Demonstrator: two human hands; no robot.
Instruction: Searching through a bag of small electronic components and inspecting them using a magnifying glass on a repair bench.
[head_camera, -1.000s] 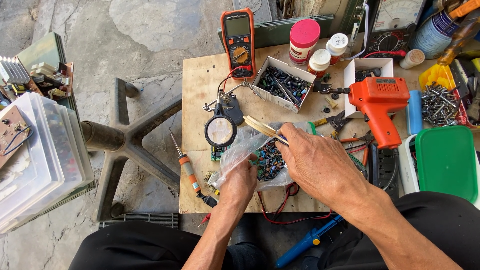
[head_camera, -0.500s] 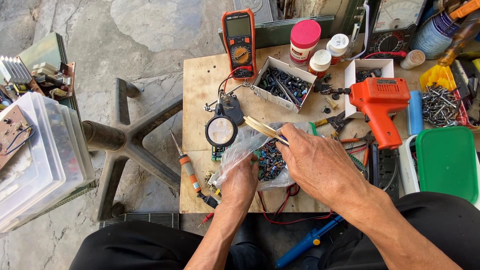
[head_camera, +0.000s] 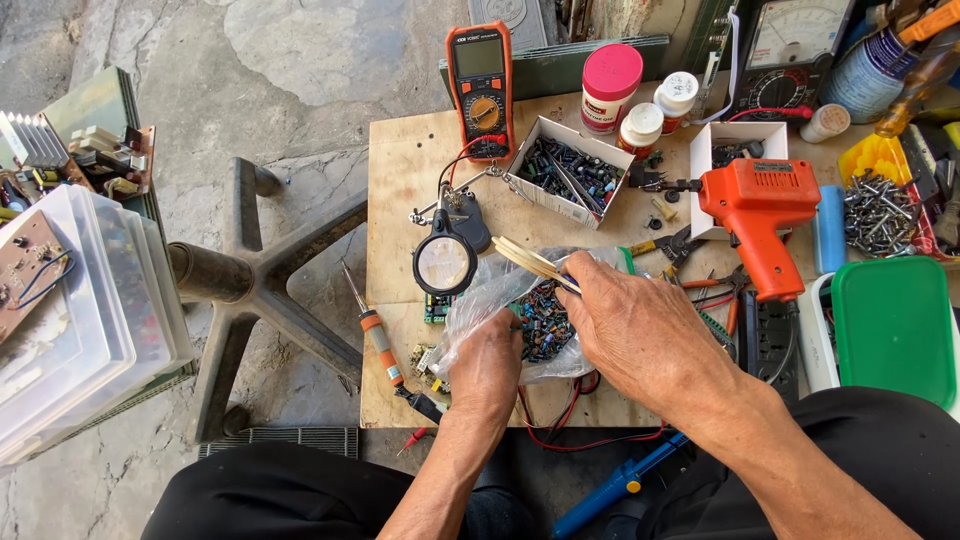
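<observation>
A clear plastic bag (head_camera: 490, 295) full of small electronic parts lies on the wooden board (head_camera: 410, 165) in front of me. My left hand (head_camera: 487, 362) grips the bag's near edge. Over the bag's open mouth, my right hand (head_camera: 640, 330) holds a pair of pale tweezers (head_camera: 530, 262) whose tips point up and left. A magnifying glass on a helping-hand stand (head_camera: 445, 262) stands just left of the tweezers.
An orange multimeter (head_camera: 480, 85), a white box of components (head_camera: 570, 172), an orange soldering gun (head_camera: 760, 215), jars, pliers and a green-lidded tub (head_camera: 893, 325) crowd the board. A screwdriver (head_camera: 377, 335) lies at its left edge. Clear bins (head_camera: 80, 330) stand at the left.
</observation>
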